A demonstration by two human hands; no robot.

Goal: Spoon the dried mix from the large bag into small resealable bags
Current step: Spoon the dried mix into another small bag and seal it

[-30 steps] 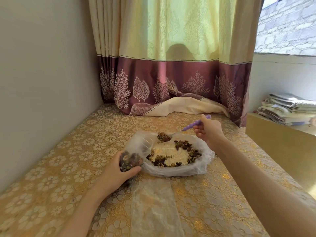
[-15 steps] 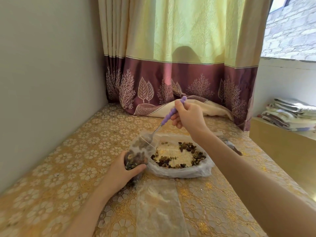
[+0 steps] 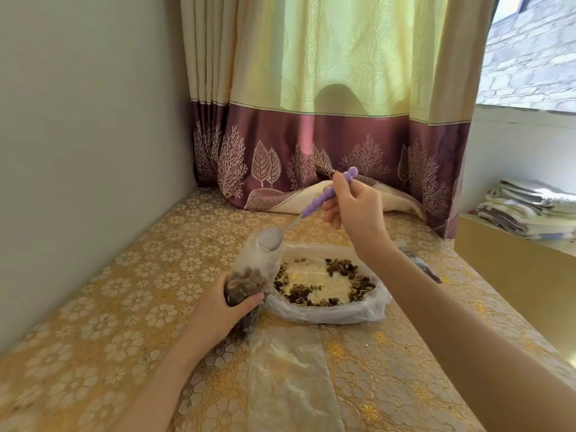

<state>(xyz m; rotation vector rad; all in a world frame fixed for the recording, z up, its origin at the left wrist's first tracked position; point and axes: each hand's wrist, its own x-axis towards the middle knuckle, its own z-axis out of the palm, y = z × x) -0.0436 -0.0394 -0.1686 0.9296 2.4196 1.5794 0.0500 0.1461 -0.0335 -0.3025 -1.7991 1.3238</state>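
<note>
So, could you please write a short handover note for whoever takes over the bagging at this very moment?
Left hand: grips the small bag upright, partly filled with mix.
Right hand: holds the purple spoon, bowl tipped at the small bag's mouth.
Large bag: lies open on the tablecloth, right of the small bag, a ring of dried mix left inside.
Flat empty bags: lie nearest the person.
Left: finish filling, seal, then fill more bags.

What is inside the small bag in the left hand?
The small bag holds brown dried mix in its lower half. The left hand covers its bottom, so that part is hidden.
</note>
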